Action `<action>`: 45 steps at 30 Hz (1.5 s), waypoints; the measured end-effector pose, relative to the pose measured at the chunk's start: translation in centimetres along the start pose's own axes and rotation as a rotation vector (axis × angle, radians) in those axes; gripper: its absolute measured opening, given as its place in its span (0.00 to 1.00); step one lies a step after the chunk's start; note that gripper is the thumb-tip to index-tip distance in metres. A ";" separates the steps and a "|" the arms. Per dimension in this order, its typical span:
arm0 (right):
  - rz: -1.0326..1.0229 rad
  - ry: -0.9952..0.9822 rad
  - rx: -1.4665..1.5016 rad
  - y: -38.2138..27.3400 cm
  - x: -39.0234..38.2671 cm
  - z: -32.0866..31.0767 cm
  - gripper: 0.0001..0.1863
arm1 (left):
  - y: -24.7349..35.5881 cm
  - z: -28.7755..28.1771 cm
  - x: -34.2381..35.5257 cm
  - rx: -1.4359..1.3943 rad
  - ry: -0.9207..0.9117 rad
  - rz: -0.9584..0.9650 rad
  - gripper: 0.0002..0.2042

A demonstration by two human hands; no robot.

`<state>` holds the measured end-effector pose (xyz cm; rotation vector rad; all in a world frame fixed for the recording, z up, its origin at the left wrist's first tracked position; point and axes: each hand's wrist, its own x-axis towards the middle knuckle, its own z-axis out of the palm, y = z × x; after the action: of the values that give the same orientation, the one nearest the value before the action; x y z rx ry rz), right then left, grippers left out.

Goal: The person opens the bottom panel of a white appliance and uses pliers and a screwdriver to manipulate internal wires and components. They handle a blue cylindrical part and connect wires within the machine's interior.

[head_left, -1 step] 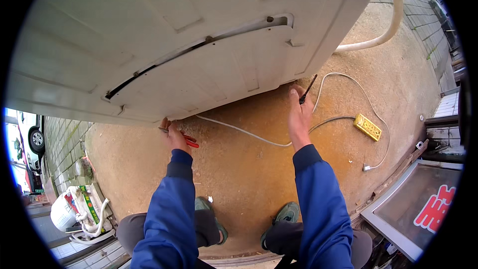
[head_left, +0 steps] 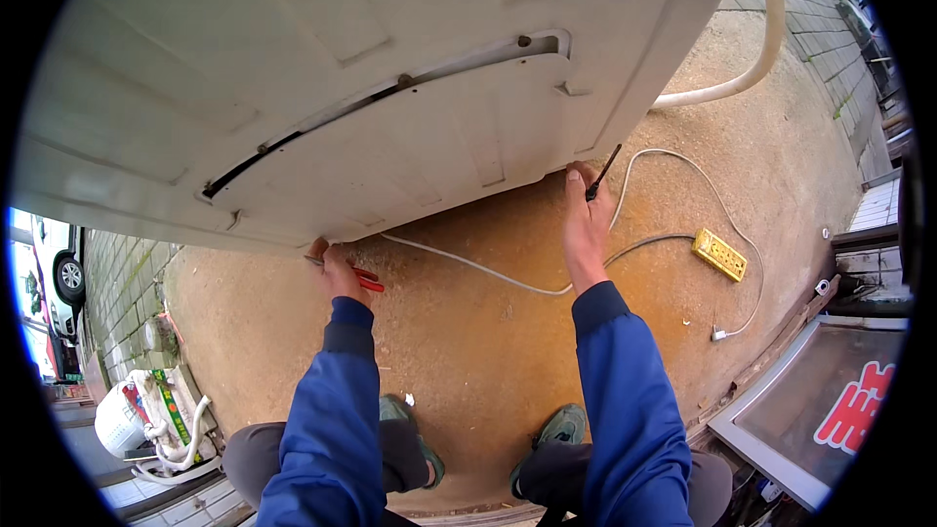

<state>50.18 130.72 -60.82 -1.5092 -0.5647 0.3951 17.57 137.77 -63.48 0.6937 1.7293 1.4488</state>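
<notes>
Fingers (head_left: pixel 320 247) on the left hand (head_left: pixel 339 271) are curled, their tips partly lost at the lower edge of the white casing (head_left: pixel 215 68). From my end I count one red-handled tool (head_left: pixel 368 280) in that grip, its two handles jutting out beside the wrist, its working end mostly covered. On the right hand (head_left: pixel 588 224) the fingers are bent at the same edge, most of their tips out of my sight; one dark screwdriver (head_left: pixel 592 192) is held against the thumb, shaft slanting up and outward. I cannot tell how firmly either hand presses the casing.

Above, I see one cover plate (head_left: pixel 420 151) below a curved slot (head_left: pixel 332 115) with three round studs (head_left: pixel 404 81); the casing's top is cut off. On the floor (head_left: pixel 468 361), one pale cable (head_left: pixel 478 268) runs out from under the casing and passes behind the right wrist. One yellow power strip (head_left: pixel 719 254) lies to the right, near one white plug (head_left: pixel 719 335). One thick hose (head_left: pixel 717 95) bends at upper right, cut by the frame. Two shoes (head_left: pixel 559 425) stand below, partly covered by trouser legs (head_left: pixel 256 459).
</notes>
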 end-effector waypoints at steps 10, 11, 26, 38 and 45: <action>0.509 0.150 0.360 4.2 1.5 3.2 0.16 | 0.0 0.9 0.0 -0.254 0.024 -0.130 0.11; 0.602 0.133 0.402 4.3 0.8 3.5 0.18 | 0.3 0.7 0.0 -0.226 0.034 -0.095 0.10; 0.984 -0.031 0.942 7.4 -5.2 11.2 0.22 | 19.4 5.6 -10.0 0.404 -0.416 1.127 0.19; 1.011 0.176 0.852 7.1 -5.7 12.2 0.22 | 20.7 8.4 -13.0 0.607 -0.593 1.220 0.22; 0.929 0.288 0.815 4.6 -6.0 12.0 0.19 | 21.0 10.0 -13.5 0.675 -0.599 1.260 0.19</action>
<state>38.86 137.30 -66.30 -0.9070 0.5372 0.9586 32.07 136.95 -40.88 2.5862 1.2167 1.0425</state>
